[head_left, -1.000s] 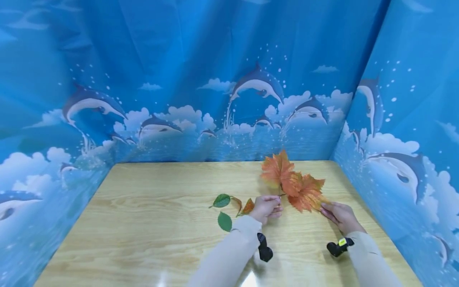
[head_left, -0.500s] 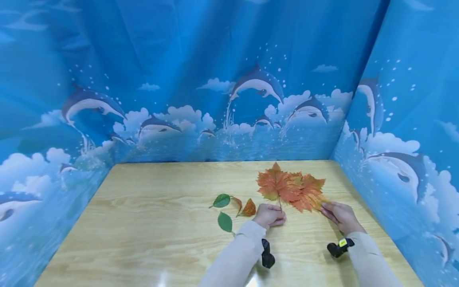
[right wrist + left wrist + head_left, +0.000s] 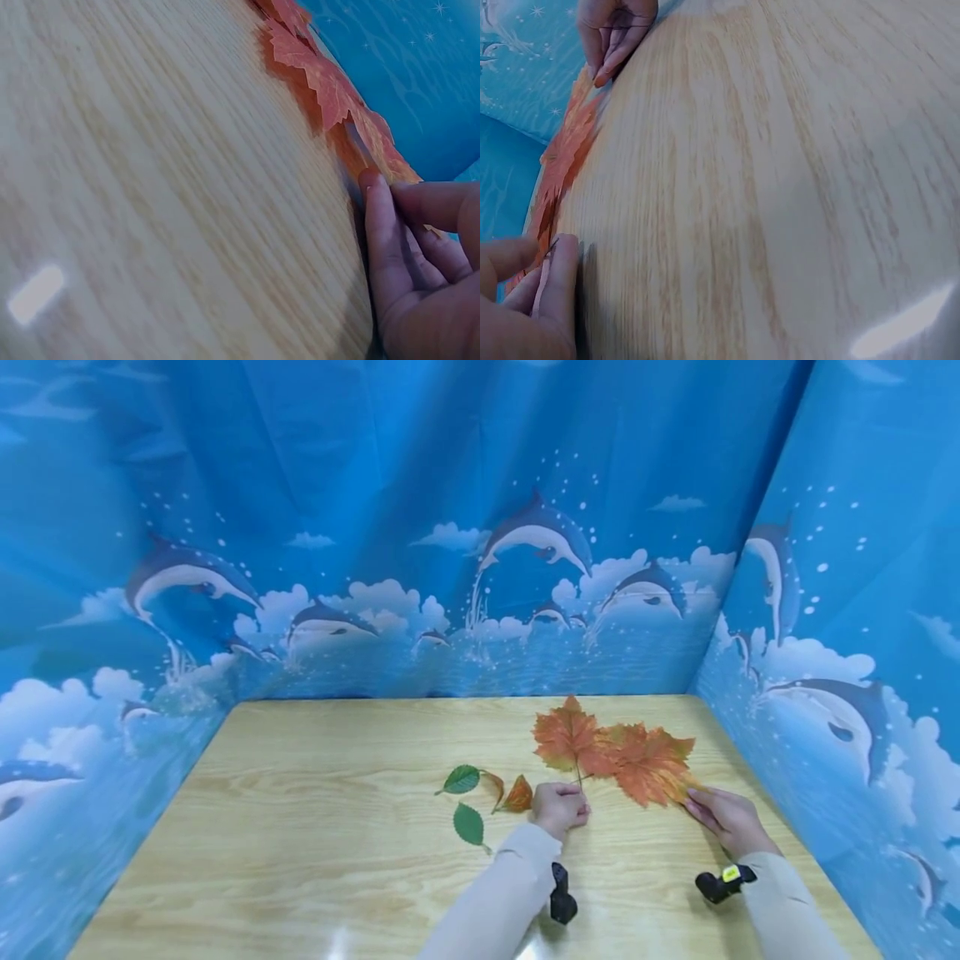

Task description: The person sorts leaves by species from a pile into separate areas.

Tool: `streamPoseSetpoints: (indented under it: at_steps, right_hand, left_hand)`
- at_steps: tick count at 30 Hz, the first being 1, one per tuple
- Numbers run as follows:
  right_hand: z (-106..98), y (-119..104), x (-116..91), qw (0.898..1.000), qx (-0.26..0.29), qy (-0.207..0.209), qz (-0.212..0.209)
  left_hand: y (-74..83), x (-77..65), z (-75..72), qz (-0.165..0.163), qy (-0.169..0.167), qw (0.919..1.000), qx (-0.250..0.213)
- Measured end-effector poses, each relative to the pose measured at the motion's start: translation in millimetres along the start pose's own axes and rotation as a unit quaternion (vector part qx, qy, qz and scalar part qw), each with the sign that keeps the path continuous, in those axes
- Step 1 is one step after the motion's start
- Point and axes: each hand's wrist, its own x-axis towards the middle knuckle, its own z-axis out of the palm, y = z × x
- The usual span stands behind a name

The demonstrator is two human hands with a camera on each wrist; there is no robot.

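Two large orange maple leaves overlap near the back right of the table in the head view. My left hand (image 3: 558, 810) pinches the thin stem of the left maple leaf (image 3: 565, 733), whose blade points toward the back wall. My right hand (image 3: 731, 821) holds the yellowish tip of the right maple leaf (image 3: 649, 765) between thumb and fingers. In the right wrist view that leaf (image 3: 319, 75) stretches away from my fingertips, its edge lifted over a shadow on the wood. The left wrist view shows the stem between thumb and finger of my left hand (image 3: 536, 307).
Left of my left hand lie a green leaf (image 3: 462, 779), a second green leaf (image 3: 468, 824), and a small orange-brown leaf (image 3: 519, 794) beside a curled brown one (image 3: 495, 786). A blue dolphin-print curtain (image 3: 420, 543) encloses the wooden table (image 3: 300, 827) at back and sides.
My left hand has drawn back toward me, turning the left leaf upright with its stem toward me. My right hand has shifted slightly right with the right leaf, spreading the two apart.
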Motion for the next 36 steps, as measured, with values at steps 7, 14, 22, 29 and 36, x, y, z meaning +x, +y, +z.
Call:
streamPoseSetpoints:
  at_steps: [7, 14, 22, 29, 36]
  right_hand:
    - [1.3, -2.0, 1.4, 1.0, -0.008, 0.01, 0.003]
    - [-0.1, -1.8, 2.2, 1.0, -0.015, -0.001, 0.003]
    - [-0.2, 1.1, 1.8, 1.0, -0.014, 0.018, -0.001]
    - [0.6, -2.8, 2.3, 0.998, -0.026, 0.051, -0.002]
    - [-3.5, -3.2, 4.2, 0.993, -0.006, 0.117, -0.008]
  left_hand:
    - [3.1, -1.6, 6.3, 0.03, 0.044, 0.9978, 0.04]
    - [1.5, 0.7, 6.2, 0.038, 0.111, 0.991, 0.064]
    - [-3.9, 3.6, 0.5, 0.017, 0.115, 0.9924, 0.04]
    - [-3.0, -2.6, -0.9, -0.006, 0.082, 0.9932, 0.083]
    - [-5.2, -9.3, 1.4, -0.034, 0.032, 0.9965, 0.069]
